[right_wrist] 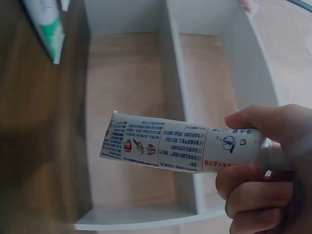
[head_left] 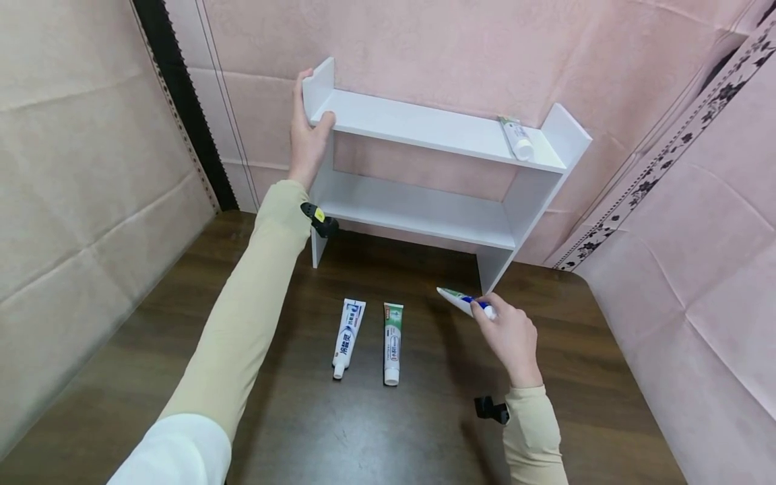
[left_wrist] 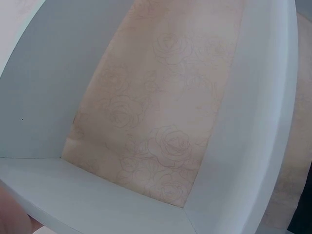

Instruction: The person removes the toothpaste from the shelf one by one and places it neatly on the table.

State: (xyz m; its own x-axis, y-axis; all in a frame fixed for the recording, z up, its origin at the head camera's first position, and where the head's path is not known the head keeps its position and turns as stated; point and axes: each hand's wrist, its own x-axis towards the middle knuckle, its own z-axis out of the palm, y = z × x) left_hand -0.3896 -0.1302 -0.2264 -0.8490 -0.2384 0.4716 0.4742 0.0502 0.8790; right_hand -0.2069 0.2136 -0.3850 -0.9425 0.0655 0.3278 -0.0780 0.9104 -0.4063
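My left hand (head_left: 310,138) grips the upper left side of a white two-tier shelf (head_left: 418,209), thumb at the front of the top board. Its side panel and boards fill the left wrist view. Near the shelf's lower right foot, my right hand (head_left: 509,337) pinches a toothpaste tube (right_wrist: 180,146) by its cap end, flat end pointing left. Small printed text covers the tube's side in the right wrist view. Another toothpaste tube (head_left: 518,139) lies on the right end of the top board, white cap toward the front.
On the dark wooden table (head_left: 339,431) lie a blue-and-white tube (head_left: 348,337) and a green-and-white tube (head_left: 393,343), caps toward me. Pink patterned cloth (head_left: 436,54) hangs behind the shelf, and pale cloth walls (head_left: 91,168) stand on both sides.
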